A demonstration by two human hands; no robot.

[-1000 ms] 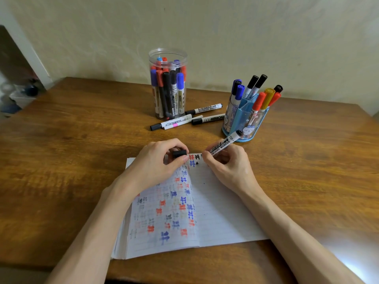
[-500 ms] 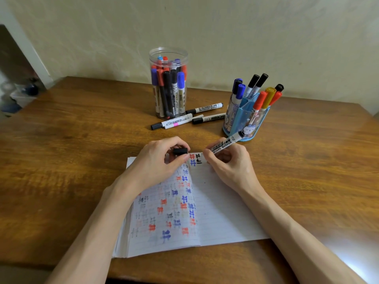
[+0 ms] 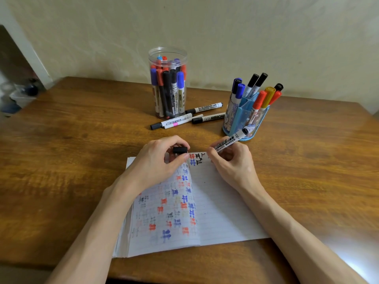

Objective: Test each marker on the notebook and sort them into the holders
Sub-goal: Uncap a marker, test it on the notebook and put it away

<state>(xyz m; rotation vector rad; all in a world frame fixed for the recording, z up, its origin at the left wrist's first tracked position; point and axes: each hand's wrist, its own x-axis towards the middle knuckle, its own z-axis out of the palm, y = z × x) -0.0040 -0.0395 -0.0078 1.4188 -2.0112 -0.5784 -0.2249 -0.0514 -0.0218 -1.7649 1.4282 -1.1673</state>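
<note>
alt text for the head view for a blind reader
A person's right hand holds a whiteboard marker to the top of an open notebook with test marks, while the left hand pinches a black cap. Behind stand a clear jar and a blue holder of markers.

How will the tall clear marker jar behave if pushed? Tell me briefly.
The clear jar, tall, narrow and full of markers, would probably tip if pushed high. Pushed low, its smooth wall likely slides on the polished table.

Marker (image 3: 230,141) tip unseen behind fingers (image 3: 212,155) of the right hand (image 3: 233,167); blurry clutter (image 3: 19,95) at left edge.
</note>
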